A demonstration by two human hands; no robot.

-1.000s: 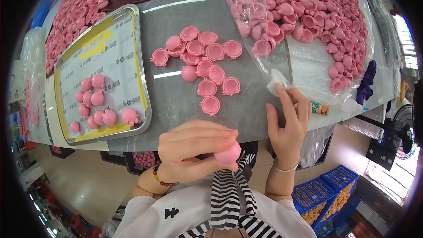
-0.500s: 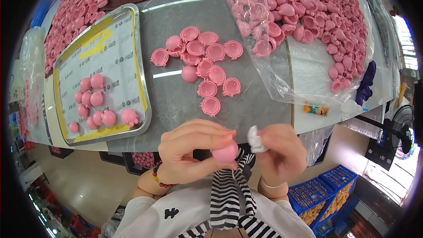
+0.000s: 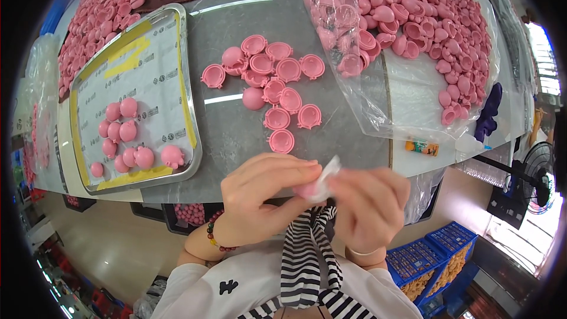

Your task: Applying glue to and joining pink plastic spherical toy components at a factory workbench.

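My left hand [image 3: 263, 192] is closed on a pink plastic ball [image 3: 304, 190], its fingers on top and thumb below. My right hand [image 3: 372, 204], partly blurred, pinches a crumpled white cloth or tissue [image 3: 325, 181] against the ball's right side. Most of the ball is covered by fingers and the white piece. Beyond the hands on the grey tabletop lie several open pink half shells [image 3: 282, 140], along with a closed pink ball [image 3: 254, 98]. To the left, several pink balls [image 3: 128, 131] rest on a paper-lined metal tray [image 3: 198, 168].
Heaps of pink shells lie at the far left [image 3: 109, 9] and on a clear plastic bag [image 3: 407, 124] at the far right. A small orange-and-green tube [image 3: 422, 148] and a purple object [image 3: 489, 112] are by the right edge. Blue crates [image 3: 452, 236] stand below.
My right hand has moved left and brought the white piece from beside the ball onto it. The left hand still holds the ball, with its fingers slightly shifted.
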